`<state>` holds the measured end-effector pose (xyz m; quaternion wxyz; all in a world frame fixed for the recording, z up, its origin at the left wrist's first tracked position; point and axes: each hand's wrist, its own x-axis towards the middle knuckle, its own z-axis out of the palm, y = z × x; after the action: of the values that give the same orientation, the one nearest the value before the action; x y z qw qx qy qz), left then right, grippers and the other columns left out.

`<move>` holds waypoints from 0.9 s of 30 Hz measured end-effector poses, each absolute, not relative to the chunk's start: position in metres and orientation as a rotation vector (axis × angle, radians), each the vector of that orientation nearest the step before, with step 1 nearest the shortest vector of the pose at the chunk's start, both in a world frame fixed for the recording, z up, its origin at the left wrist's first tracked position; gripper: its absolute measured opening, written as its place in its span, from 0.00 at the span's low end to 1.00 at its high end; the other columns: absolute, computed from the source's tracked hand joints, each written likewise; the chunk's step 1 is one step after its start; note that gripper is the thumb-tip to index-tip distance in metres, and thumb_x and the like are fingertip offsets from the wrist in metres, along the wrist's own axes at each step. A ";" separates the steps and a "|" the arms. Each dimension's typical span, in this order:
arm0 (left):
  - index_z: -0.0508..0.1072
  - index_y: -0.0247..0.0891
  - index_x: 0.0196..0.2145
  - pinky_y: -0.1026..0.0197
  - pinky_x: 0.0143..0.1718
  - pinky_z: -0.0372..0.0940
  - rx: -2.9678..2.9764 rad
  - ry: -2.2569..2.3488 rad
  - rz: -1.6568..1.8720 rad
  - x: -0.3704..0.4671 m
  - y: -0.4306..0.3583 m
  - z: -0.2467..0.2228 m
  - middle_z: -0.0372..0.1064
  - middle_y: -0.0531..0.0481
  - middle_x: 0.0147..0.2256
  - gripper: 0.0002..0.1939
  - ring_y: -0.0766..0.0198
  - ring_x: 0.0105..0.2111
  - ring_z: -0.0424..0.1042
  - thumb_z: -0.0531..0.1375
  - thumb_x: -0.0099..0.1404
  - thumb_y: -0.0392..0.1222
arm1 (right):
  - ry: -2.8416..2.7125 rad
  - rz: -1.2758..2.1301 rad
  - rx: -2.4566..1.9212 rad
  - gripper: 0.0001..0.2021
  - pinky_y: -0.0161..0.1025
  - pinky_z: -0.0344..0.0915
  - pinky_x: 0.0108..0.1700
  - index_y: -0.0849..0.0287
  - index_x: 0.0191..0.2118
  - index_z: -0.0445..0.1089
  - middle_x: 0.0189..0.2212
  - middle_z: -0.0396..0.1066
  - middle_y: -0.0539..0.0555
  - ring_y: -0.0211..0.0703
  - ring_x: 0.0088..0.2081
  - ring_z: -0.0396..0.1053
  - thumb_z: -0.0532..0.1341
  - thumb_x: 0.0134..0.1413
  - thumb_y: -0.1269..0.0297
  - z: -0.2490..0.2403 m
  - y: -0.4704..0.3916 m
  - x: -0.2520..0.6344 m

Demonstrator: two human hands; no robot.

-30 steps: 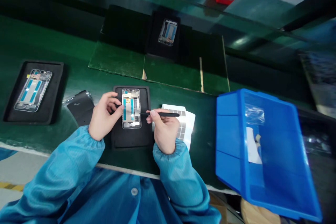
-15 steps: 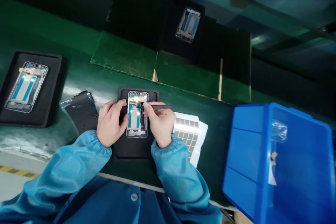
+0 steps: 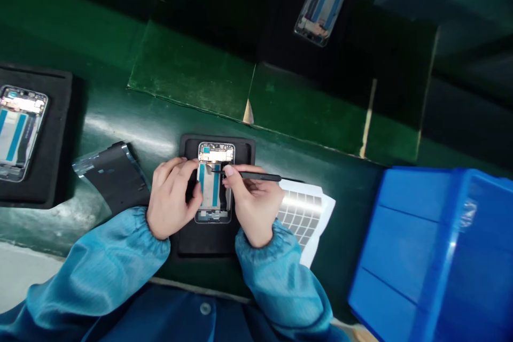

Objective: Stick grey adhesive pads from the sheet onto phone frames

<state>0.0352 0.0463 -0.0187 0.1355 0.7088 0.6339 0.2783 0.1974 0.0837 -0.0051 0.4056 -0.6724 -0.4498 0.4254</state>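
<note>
An opened phone (image 3: 209, 197) with two blue strips lies in a black foam tray (image 3: 208, 248). My right hand (image 3: 258, 203) is closed in a pen-like hold on black tweezers (image 3: 260, 176). The tweezers point left, their tip over the upper part of the phone, at a small greyish piece (image 3: 208, 169); whether the tip grips it I cannot tell. At the phone's left edge rests my left hand (image 3: 172, 197), thumb and fingertips apart, touching the frame.
Left of the tray lies a black pouch (image 3: 116, 176). A white sheet of grey square stickers (image 3: 300, 211) sits at the right, beside a blue bin (image 3: 409, 240). Other opened phones rest in a left tray (image 3: 56, 139) and on the dark raised board (image 3: 192, 80) behind.
The view has shifted closer, so surrounding things have moved outward. The tweezers stay over the phone's upper part, and my left hand keeps its place at the phone's edge.
</note>
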 end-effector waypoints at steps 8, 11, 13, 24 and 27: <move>0.64 0.38 0.58 0.47 0.56 0.62 2.069 1.824 0.807 0.035 0.047 -0.018 0.74 0.39 0.49 0.25 0.48 0.54 0.68 0.59 0.63 0.35 | -1.143 1.068 -1.688 0.09 0.39 0.77 0.29 0.57 0.32 0.79 0.25 0.80 0.52 0.45 0.25 0.79 0.71 0.53 0.57 -0.004 0.084 0.197; 0.64 0.37 0.57 0.47 0.56 0.62 2.074 1.820 0.805 0.036 0.047 -0.018 0.74 0.39 0.49 0.25 0.48 0.54 0.68 0.59 0.63 0.34 | -1.128 1.071 -1.692 0.09 0.38 0.77 0.29 0.58 0.32 0.79 0.26 0.80 0.52 0.45 0.25 0.78 0.71 0.53 0.57 -0.004 0.084 0.197; 0.63 0.38 0.58 0.47 0.56 0.62 2.082 1.821 0.802 0.035 0.047 -0.018 0.73 0.39 0.49 0.25 0.48 0.54 0.68 0.60 0.63 0.34 | -1.127 1.069 -1.695 0.09 0.38 0.77 0.29 0.58 0.32 0.79 0.26 0.80 0.52 0.44 0.25 0.78 0.72 0.52 0.58 -0.006 0.083 0.197; 0.64 0.36 0.57 0.47 0.56 0.62 2.085 1.819 0.797 0.035 0.046 -0.019 0.73 0.39 0.49 0.24 0.48 0.54 0.68 0.60 0.63 0.34 | -1.149 1.055 -1.698 0.08 0.37 0.77 0.29 0.57 0.32 0.79 0.28 0.80 0.53 0.43 0.26 0.79 0.71 0.53 0.58 -0.005 0.083 0.198; 0.64 0.36 0.56 0.47 0.56 0.62 2.097 1.816 0.800 0.035 0.047 -0.019 0.73 0.38 0.49 0.23 0.48 0.54 0.68 0.60 0.63 0.34 | -1.167 1.044 -1.707 0.09 0.36 0.76 0.28 0.58 0.31 0.79 0.28 0.81 0.53 0.44 0.26 0.79 0.71 0.53 0.58 -0.005 0.083 0.198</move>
<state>0.0351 0.0470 -0.0188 0.1270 0.7205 0.6238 0.2749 0.1975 0.0834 -0.0050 0.4010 -0.6751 -0.4615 0.4128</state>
